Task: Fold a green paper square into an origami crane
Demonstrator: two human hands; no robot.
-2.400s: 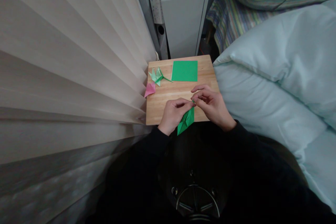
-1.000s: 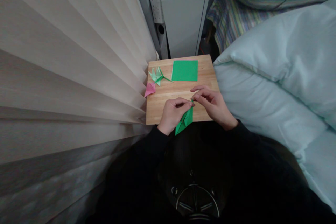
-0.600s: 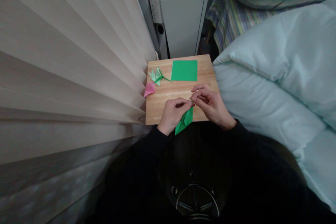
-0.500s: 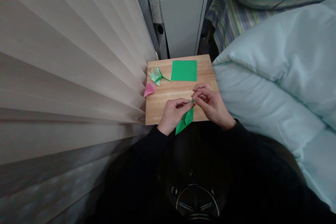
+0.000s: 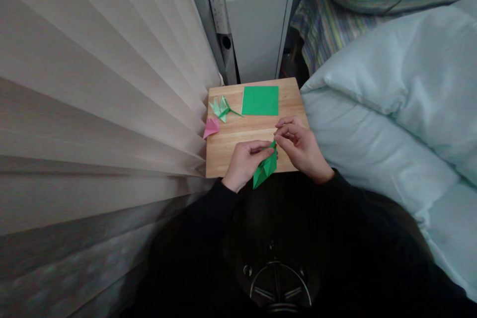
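A folded piece of green origami paper (image 5: 266,169) is held over the near edge of the wooden board (image 5: 223,156). My left hand (image 5: 246,160) pinches it from the left, thumb on top. At its upper tip, my right hand (image 5: 300,146) has thumb and forefinger pinched together, the other fingers curled. Whether the tip lies between those right fingertips is hard to make out, but they are at or touching it. The paper's lower point hangs past the board toward my lap.
Flat green paper (image 5: 260,100) lies at the board's back. Left of it are a light-green folded paper flower with a stem (image 5: 221,108) and a pink folded paper piece (image 5: 211,127). A pleated curtain (image 5: 112,84) borders the left, a pale duvet (image 5: 391,94) the right, a white cabinet (image 5: 257,30) behind.
The folded green paper has turned slightly, its lower point shifting right and up. My right fingertips have moved a little to the right. My left hand keeps its grip.
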